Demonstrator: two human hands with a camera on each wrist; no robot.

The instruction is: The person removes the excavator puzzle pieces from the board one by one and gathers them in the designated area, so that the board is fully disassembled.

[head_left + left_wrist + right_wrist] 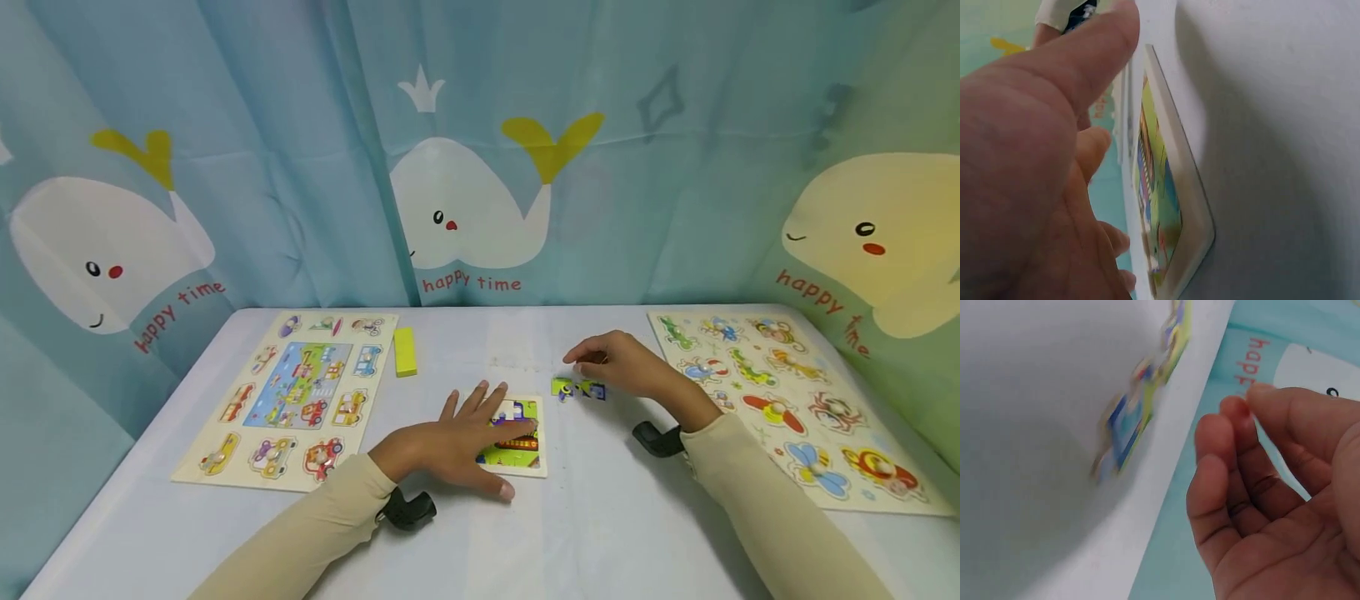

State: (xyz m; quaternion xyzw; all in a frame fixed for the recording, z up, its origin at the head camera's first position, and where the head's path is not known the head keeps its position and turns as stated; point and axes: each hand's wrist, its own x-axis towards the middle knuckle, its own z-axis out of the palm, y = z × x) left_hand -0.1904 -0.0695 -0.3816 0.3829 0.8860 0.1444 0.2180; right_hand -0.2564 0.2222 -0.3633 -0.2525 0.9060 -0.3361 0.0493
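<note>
A small square jigsaw tray with a pale wooden border lies mid-table, filled with a colourful vehicle picture. Fingers spread, my left hand reaches across this tray and covers its left part. Whether the palm touches it, I cannot tell. To the tray's right lie green-and-blue jigsaw pieces, end to end on the cloth. Just above them hovers my right hand, its fingers loosely bent. In the right wrist view the thumb is close to the index fingertip, with nothing visible between them, and the pieces lie apart from the hand.
A large vehicle peg puzzle lies at the left, and an insect peg puzzle at the right. Near the back stands a yellow block. Behind the white table hangs a blue whale curtain.
</note>
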